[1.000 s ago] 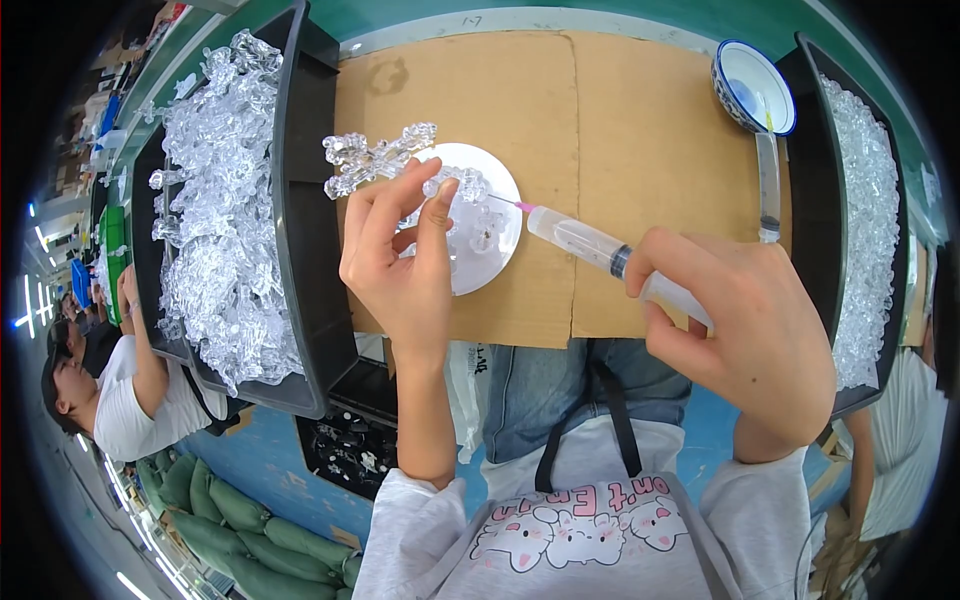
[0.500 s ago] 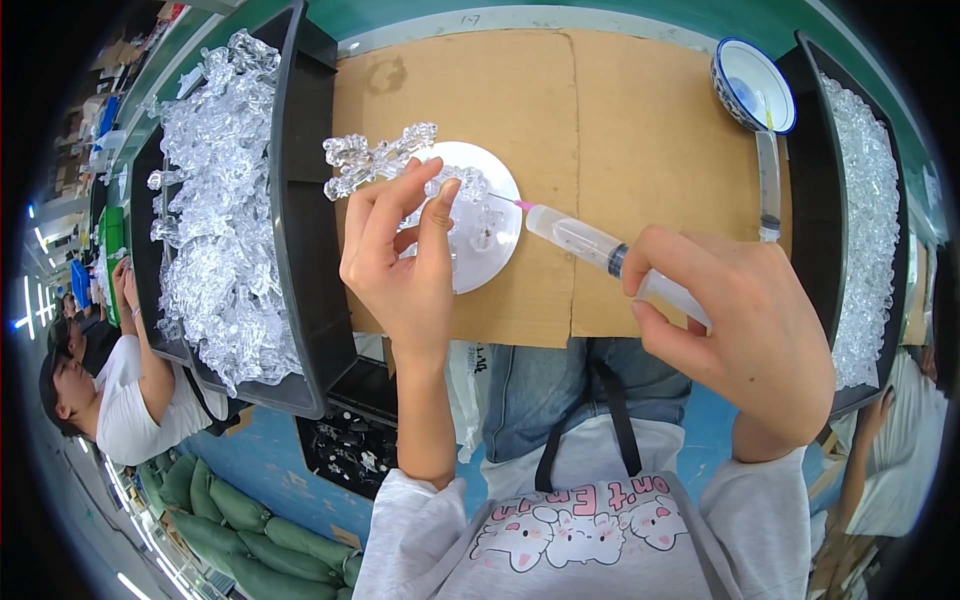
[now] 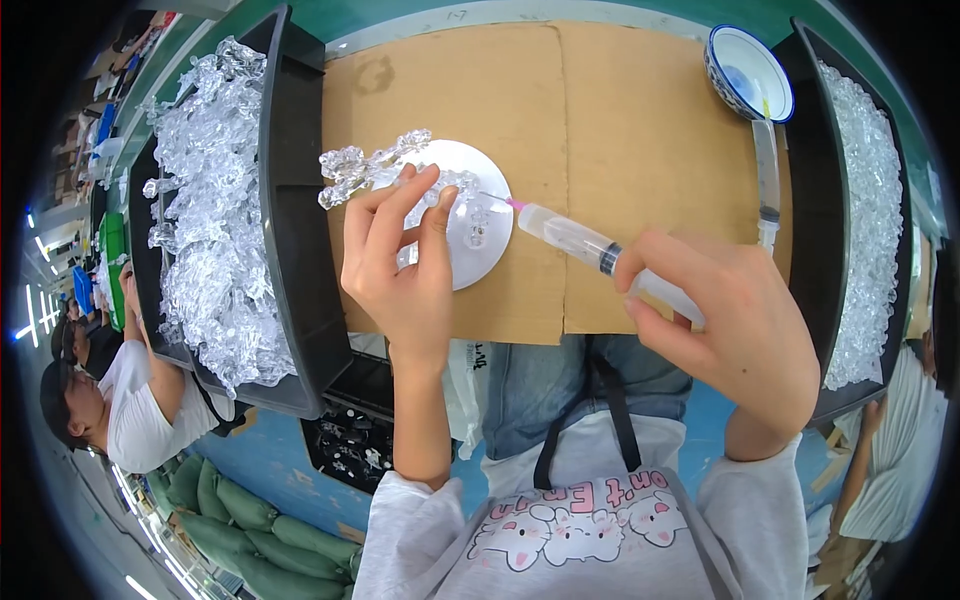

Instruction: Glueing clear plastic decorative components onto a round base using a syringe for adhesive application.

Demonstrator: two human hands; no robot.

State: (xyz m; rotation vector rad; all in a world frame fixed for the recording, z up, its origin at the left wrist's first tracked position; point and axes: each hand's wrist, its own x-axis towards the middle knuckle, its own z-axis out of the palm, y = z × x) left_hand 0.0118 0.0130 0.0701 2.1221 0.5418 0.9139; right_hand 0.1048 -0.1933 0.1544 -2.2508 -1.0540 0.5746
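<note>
Clear syringe gripped in right hand; left hand pinching crystal piece on white disc; unchanged.

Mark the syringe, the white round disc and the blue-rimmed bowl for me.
syringe [image 3: 572, 238]: head view, on the clear barrel ahead of the right hand.
white round disc [image 3: 488, 252]: head view, on its bare right part.
blue-rimmed bowl [image 3: 752, 72]: head view, on its white inside.

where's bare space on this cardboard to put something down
The widest bare patch of cardboard runs between the white disc and the blue-rimmed bowl, above the syringe in the right hand. A smaller one lies above the disc. It is crowded around the left hand, and both black trays are full of clear pieces.
</note>
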